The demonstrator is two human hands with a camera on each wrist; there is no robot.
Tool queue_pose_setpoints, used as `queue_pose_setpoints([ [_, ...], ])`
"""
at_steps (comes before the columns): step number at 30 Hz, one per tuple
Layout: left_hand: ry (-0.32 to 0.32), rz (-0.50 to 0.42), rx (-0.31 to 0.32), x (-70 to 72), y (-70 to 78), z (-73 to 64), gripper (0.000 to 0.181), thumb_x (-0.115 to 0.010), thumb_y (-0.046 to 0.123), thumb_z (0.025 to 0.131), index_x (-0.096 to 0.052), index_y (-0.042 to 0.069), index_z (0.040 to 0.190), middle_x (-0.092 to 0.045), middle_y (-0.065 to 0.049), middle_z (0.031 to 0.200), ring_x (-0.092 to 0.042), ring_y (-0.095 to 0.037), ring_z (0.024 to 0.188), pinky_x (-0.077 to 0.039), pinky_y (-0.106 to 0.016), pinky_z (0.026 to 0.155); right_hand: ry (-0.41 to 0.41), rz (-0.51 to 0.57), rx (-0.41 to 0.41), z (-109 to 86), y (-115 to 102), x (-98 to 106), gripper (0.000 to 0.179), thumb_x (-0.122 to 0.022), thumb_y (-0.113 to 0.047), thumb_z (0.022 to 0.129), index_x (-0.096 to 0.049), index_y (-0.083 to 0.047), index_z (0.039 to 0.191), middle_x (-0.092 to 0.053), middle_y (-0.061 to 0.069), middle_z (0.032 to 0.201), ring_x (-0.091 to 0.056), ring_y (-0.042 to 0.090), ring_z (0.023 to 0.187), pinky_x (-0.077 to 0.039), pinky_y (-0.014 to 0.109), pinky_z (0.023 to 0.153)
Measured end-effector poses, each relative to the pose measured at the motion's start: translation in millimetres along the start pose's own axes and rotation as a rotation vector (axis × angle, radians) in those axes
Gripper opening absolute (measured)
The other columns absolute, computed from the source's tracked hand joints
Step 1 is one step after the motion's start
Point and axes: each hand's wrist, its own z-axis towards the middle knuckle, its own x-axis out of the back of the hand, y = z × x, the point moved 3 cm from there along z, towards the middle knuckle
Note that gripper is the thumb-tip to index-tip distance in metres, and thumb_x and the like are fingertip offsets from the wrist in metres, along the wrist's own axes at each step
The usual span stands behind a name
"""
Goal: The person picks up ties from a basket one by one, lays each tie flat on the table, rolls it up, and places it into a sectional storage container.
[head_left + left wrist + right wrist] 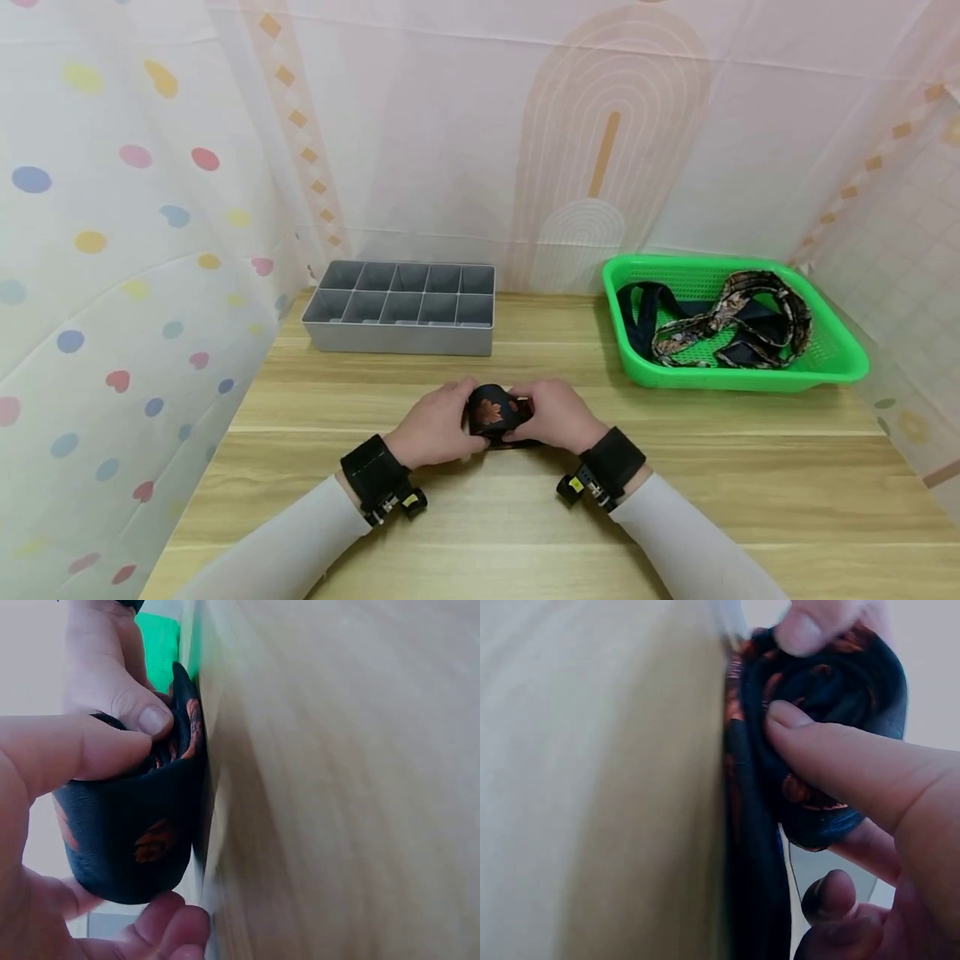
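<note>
Pale pinkish wall cloth [427, 150] w/ tan arches & diamond strips hangs behind a light wood-grain table [480, 542]; white cloth w/ multicolour dots & hearts [97, 292] on the left side. Grey plastic divided box [397, 339], two rows of five compartments, near the back edge, left of centre. Bright green perforated plastic basket [757, 379] back right, w/ a brown-patterned fabric band tied in a bow [795, 321] & a plain dark fabric strap [648, 321] inside.

Writing: small yellow labels on black wrist cams, left [411, 501] & right [575, 484]; too small to read. Black wrist straps [372, 472] sit over white sleeves [292, 533].

Main item: dark fabric strip w/ orange-brown leaf print [489, 408], wound into a thick coil, on the table at front centre, directly btwn both hands. Spiral end faces the person; loose length runs flat along the table from under the coil, toward & beneath the right hand.

Left hand [435, 427] holds the coil's left side: thumb on the near spiral end, fingers curled round the outer wrap. Right hand [561, 419] holds it from the right, thumb pressed into the spiral near the left thumb. Both grips narrow, filled by the coil.
</note>
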Motion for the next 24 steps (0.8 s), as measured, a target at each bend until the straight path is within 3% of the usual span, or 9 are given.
queue_pose_setpoints([
  [4, 0.036, 0.024, -0.035, 0.4, -0.6, 0.2, 0.046, -0.087, 0.031, 0.076, -0.067, 0.019, 0.116, -0.067, 0.001, 0.101, -0.06, -0.015, 0.089, -0.052, -0.036, 0.08, 0.009, -0.049, 0.034, -1.1, -4, -6, 0.052, -0.096, -0.038, 0.076, -0.077, -0.018, 0.119, -0.078, -0.004, 0.104, -0.071, 0.011, 0.093, -0.057, 0.031, 0.084],
  [10, 0.072, 0.069, -0.041, 0.6, -0.6, -1.1, 0.038, -0.09, 0.033, 0.073, -0.069, 0.022, 0.102, -0.066, 0.005, 0.093, -0.057, -0.011, 0.082, -0.05, -0.033, 0.074, 0.032, -0.002, 0.068, -0.9, -8, -9, 0.07, -0.093, -0.045, 0.074, -0.067, -0.021, 0.135, -0.064, -0.001, 0.116, -0.062, 0.013, 0.099, -0.054, 0.032, 0.087],
  [14, 0.067, 0.1, -0.031, 1.0, 1.4, -0.9, 0.039, -0.09, 0.035, 0.07, -0.067, 0.021, 0.1, -0.064, 0.004, 0.091, -0.056, -0.012, 0.079, -0.049, -0.032, 0.071, 0.072, 0.041, 0.077, -1.7, -11, -5, 0.058, -0.089, -0.033, 0.073, -0.069, -0.021, 0.125, -0.058, 0.0, 0.109, -0.057, 0.016, 0.094, -0.052, 0.032, 0.082],
  [17, 0.046, 0.094, 0.001, 1.8, 2.7, -1.6, 0.046, -0.089, 0.036, 0.07, -0.069, 0.018, 0.107, -0.061, 0.001, 0.097, -0.055, -0.014, 0.077, -0.048, -0.032, 0.069, 0.082, 0.034, 0.058, -2.3, -11, -1, 0.051, -0.087, -0.025, 0.071, -0.07, -0.021, 0.119, -0.057, 0.0, 0.106, -0.055, 0.017, 0.094, -0.05, 0.033, 0.079],
  [24, 0.03, 0.07, 0.048, 4.7, 2.8, -2.5, 0.057, -0.085, 0.037, 0.07, -0.067, 0.015, 0.12, -0.056, -0.004, 0.102, -0.054, -0.017, 0.074, -0.047, -0.032, 0.067, 0.055, 0.045, 0.023, -1.1, -4, 1, 0.048, -0.09, -0.023, 0.071, -0.07, -0.023, 0.114, -0.055, 0.001, 0.1, -0.052, 0.016, 0.086, -0.046, 0.031, 0.072],
])
